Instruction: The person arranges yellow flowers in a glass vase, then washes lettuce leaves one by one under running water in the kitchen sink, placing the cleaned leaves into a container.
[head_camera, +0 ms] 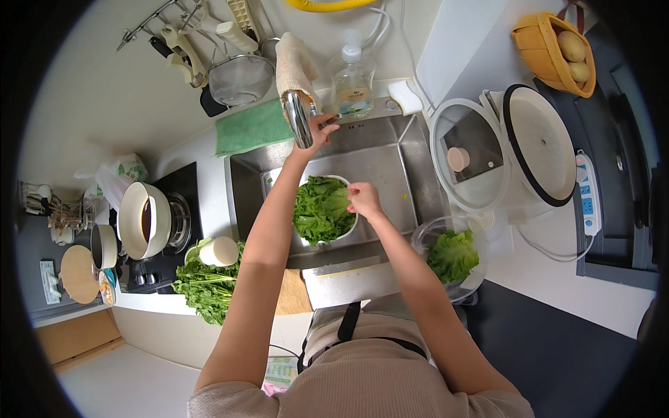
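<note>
My left hand [320, 135] reaches past the chrome faucet [298, 120] and has its fingers around the faucet lever [330, 121]. A beige cloth [296, 60] hangs over the back of the faucet. In the stainless steel sink [384, 167] stands a white bowl [354, 223] heaped with green lettuce leaves [320, 211]. My right hand [364, 199] is at the bowl's right rim, its fingertips pinched on the edge of a lettuce leaf. Partly hidden by my right forearm, a clear plastic bowl [481, 271] with more lettuce [453, 256] stands at the sink's right front corner.
Behind the sink are a soap bottle [354, 86], a white sponge [405, 97] and a green cloth [253, 128]. Leafy greens [206, 292] lie left, near a pot [157, 219] on the stove. An open white cooker [543, 141] and its lid [444, 193] stand right.
</note>
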### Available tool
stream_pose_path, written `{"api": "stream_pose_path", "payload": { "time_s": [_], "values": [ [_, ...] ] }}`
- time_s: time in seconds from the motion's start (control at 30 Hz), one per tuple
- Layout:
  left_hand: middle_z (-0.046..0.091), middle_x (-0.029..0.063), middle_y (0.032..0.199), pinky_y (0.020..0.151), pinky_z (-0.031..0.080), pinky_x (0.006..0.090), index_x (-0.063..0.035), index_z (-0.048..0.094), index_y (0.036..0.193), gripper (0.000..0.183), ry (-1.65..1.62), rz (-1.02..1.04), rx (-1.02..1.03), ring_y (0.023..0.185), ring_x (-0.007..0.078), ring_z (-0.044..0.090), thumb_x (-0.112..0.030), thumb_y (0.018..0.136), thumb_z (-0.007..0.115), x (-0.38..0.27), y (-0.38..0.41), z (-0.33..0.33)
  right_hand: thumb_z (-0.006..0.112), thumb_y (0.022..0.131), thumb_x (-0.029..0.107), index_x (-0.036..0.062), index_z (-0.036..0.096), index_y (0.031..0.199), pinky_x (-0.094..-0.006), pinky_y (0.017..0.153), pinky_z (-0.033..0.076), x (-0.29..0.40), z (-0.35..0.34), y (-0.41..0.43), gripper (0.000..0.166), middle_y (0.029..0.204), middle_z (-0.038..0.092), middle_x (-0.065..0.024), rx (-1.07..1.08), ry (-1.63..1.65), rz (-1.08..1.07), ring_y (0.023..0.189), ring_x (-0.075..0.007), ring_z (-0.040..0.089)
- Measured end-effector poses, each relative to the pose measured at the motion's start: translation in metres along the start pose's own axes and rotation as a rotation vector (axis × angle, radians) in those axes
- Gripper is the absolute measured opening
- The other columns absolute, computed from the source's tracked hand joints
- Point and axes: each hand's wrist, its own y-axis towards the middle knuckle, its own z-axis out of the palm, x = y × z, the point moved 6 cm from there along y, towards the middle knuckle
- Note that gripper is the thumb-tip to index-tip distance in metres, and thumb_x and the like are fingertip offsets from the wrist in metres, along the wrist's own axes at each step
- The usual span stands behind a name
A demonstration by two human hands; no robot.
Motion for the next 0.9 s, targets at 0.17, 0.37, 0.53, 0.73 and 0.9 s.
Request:
{"api": "stream_pose_path", "payload": {
  "time_s": [0.17, 0.37, 0.53, 0.73, 0.9],
  "values": [
    [0.056, 0.0065, 0.059, 0.048, 0.040, 0.0273, 0.0009, 0.060, 0.087, 0.019, 0.116, 0.029, 0.027, 0.046, 0.0119, 0.048, -0.018, 0.081, 0.060, -0.011, 0.001, 0.000, 0.052, 0.075, 0.003, 0.0031, 0.057, 0.112, -0.0342, 0.064, 0.053, -0.035, 0.007, 0.025, 0.037, 0.092, 0.062, -0.0212, -0.051, -0.426, -0.077, 0.072, -0.0306, 0.064],
    [0.056, 0.0079, 0.061, 0.052, 0.041, 0.0288, -0.0001, 0.060, 0.090, 0.021, 0.119, 0.082, 0.088, 0.049, 0.0131, 0.050, -0.020, 0.082, 0.059, -0.005, 0.000, 0.000, 0.050, 0.077, 0.003, 0.0103, 0.050, 0.118, -0.0317, 0.042, 0.050, -0.046, 0.027, 0.040, 0.041, 0.075, 0.063, -0.0152, 0.097, -0.607, 0.042, 0.049, -0.0200, 0.060],
    [0.065, 0.0079, 0.077, 0.053, 0.046, 0.0237, 0.0052, 0.060, 0.101, 0.030, 0.139, -0.019, 0.034, 0.057, 0.0120, 0.060, -0.013, 0.078, 0.066, 0.011, -0.002, -0.006, 0.055, 0.081, 0.013, 0.0091, 0.048, 0.116, -0.0317, 0.040, 0.051, -0.036, 0.028, 0.035, 0.036, 0.072, 0.062, -0.0147, 0.128, -0.401, 0.238, 0.048, -0.0216, 0.060],
    [0.066, 0.0084, 0.079, 0.049, 0.045, 0.0250, 0.0052, 0.057, 0.107, 0.029, -0.050, -0.311, -0.316, 0.064, 0.0147, 0.064, -0.011, 0.083, 0.057, 0.038, -0.077, -0.024, 0.058, 0.078, 0.016, 0.0109, 0.039, 0.119, -0.0314, 0.038, 0.051, -0.053, 0.024, 0.037, 0.045, 0.071, 0.061, -0.0132, 0.199, -0.278, 0.284, 0.047, -0.0230, 0.061],
    [0.062, 0.0168, 0.072, 0.063, 0.050, 0.0354, -0.0035, 0.065, 0.086, 0.019, 0.297, -0.308, -0.084, 0.067, 0.0310, 0.063, -0.013, 0.070, 0.059, 0.086, -0.163, 0.024, 0.057, 0.076, 0.016, 0.0132, 0.031, 0.122, -0.0322, 0.040, 0.052, -0.043, 0.032, 0.017, 0.053, 0.075, 0.059, -0.0154, 0.078, -0.237, 0.330, 0.048, -0.0243, 0.061]
  ]
}}
